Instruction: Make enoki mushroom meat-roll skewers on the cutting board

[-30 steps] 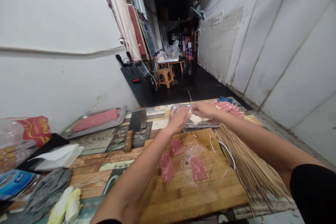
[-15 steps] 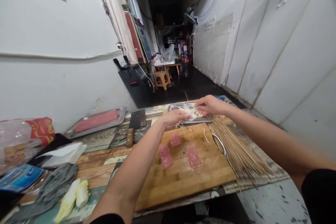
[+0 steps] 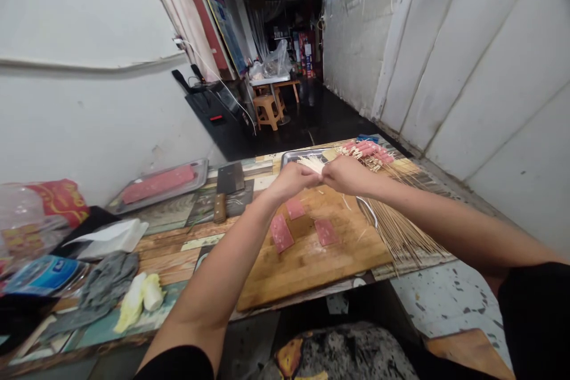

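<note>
My left hand [image 3: 291, 180] and my right hand [image 3: 345, 174] meet above the far end of a wooden cutting board [image 3: 312, 261]. Both are closed on a small bunch of thin white enoki mushrooms [image 3: 310, 162] that fans out past my fingers. Below them three pink meat slices [image 3: 282, 232] lie flat on the board. A metal tray [image 3: 297, 156] stands just beyond my hands.
A heap of bamboo skewers [image 3: 401, 231] lies right of the board, with finished pink skewers [image 3: 369, 151] behind it. A cleaver [image 3: 228, 187] and a tray with a meat slab [image 3: 158, 184] are at the left. Cloth, cabbage pieces [image 3: 136, 306] and bags crowd the near left.
My hands have lifted off the metal tray with a bunch of white mushrooms and come together over the board. The camera has tilted downward.
</note>
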`<state>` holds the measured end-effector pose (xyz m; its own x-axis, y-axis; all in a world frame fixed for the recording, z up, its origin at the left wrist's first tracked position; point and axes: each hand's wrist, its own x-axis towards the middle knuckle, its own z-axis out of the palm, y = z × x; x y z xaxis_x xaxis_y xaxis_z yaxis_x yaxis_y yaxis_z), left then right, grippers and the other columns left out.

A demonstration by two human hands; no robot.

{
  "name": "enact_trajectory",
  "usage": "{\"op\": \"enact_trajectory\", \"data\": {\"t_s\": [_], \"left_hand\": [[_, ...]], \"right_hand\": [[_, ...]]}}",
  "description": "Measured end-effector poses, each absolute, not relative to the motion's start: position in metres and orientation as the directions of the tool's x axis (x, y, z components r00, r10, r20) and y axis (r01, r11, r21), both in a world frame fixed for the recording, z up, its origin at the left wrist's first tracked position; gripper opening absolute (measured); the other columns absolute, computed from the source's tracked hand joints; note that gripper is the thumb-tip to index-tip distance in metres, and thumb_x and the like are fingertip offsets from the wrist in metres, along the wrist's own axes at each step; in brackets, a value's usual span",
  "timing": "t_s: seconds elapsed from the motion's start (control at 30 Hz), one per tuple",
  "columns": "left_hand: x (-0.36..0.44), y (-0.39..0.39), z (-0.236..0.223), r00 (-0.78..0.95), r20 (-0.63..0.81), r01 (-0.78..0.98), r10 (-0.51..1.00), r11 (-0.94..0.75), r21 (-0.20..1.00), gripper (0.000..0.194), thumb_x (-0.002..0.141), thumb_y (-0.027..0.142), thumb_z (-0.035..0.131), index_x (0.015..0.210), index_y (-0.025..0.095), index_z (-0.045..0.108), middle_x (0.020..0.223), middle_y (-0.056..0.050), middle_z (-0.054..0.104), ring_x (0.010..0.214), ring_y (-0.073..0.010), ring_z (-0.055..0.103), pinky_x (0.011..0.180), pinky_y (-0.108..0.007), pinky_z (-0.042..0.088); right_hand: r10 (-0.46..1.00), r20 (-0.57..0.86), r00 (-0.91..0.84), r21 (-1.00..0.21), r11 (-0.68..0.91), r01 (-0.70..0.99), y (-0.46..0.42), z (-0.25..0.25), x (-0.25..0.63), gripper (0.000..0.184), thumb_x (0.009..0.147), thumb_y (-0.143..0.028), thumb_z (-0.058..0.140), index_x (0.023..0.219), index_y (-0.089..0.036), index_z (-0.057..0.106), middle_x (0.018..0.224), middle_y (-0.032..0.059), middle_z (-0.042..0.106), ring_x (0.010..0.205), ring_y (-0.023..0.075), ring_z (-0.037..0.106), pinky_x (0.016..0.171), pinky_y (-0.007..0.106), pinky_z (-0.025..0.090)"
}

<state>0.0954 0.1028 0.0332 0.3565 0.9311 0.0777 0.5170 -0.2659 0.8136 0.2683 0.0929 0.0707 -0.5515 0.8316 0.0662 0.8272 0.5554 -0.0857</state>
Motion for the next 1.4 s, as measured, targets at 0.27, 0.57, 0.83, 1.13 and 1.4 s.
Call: {"op": "enact_trajectory", "data": {"t_s": [0.27, 0.57, 0.83, 1.13, 1.4], "left_hand": [[0.112, 0.063, -0.006, 0.182, 0.372, 0.384, 0.910, -0.415, 0.825, 0.037, 0.094, 0.035, 0.049, 0.118, 0.016, 0.069, 0.106, -0.004, 0.074, 0.094, -0.0197, 0.066, 0.086, -0.029, 0.049], [0.104, 0.046, -0.023, 0.429, 0.184, 0.453, 0.884, -0.387, 0.803, 0.020, 0.089, 0.024, 0.059, 0.088, 0.019, 0.078, 0.085, -0.003, 0.076, 0.078, -0.0166, 0.068, 0.077, -0.026, 0.050], [0.104, 0.002, -0.082, 0.203, 0.280, 0.388, 0.938, -0.340, 0.857, 0.011, 0.083, 0.025, 0.069, 0.084, 0.019, 0.078, 0.087, -0.006, 0.076, 0.078, -0.0170, 0.071, 0.071, -0.027, 0.057], [0.106, -0.015, -0.096, 0.467, 0.623, 0.576, 0.628, -0.750, 0.325, 0.019, 0.093, 0.013, 0.053, 0.101, 0.016, 0.071, 0.097, -0.009, 0.074, 0.089, -0.0174, 0.068, 0.081, -0.034, 0.059], [0.091, -0.004, -0.095, 0.690, 0.544, 0.541, 0.476, -0.840, 0.049, 0.028, 0.099, 0.014, 0.041, 0.118, 0.015, 0.061, 0.102, -0.011, 0.072, 0.094, -0.0182, 0.067, 0.081, -0.035, 0.059]], "right_hand": [[0.908, -0.072, -0.414, -0.996, -0.089, -0.022, 0.088, 0.011, 0.281, 0.025, 0.073, -0.035, 0.077, 0.078, -0.012, 0.069, 0.069, 0.0033, 0.070, 0.060, 0.0108, 0.064, 0.063, 0.026, 0.056], [0.824, -0.177, -0.539, -0.899, -0.358, -0.252, 0.059, -0.047, 0.287, 0.037, 0.062, -0.043, 0.086, 0.074, -0.011, 0.071, 0.068, 0.0040, 0.071, 0.059, 0.0098, 0.064, 0.061, 0.023, 0.054], [0.879, 0.051, -0.474, -0.980, 0.136, 0.146, 0.041, -0.088, 0.307, 0.024, 0.073, -0.040, 0.077, 0.077, -0.016, 0.075, 0.076, 0.0041, 0.074, 0.066, 0.0151, 0.067, 0.064, 0.027, 0.051], [0.491, 0.497, -0.715, -0.358, 0.867, 0.347, 0.031, -0.097, 0.313, 0.028, 0.099, -0.018, 0.044, 0.091, -0.016, 0.071, 0.086, 0.0075, 0.071, 0.083, 0.0164, 0.063, 0.076, 0.029, 0.051], [0.280, 0.233, -0.931, 0.118, 0.942, 0.313, 0.030, -0.083, 0.319, 0.028, 0.100, -0.016, 0.038, 0.110, -0.009, 0.062, 0.097, 0.0106, 0.068, 0.087, 0.0203, 0.057, 0.076, 0.034, 0.050]]}}
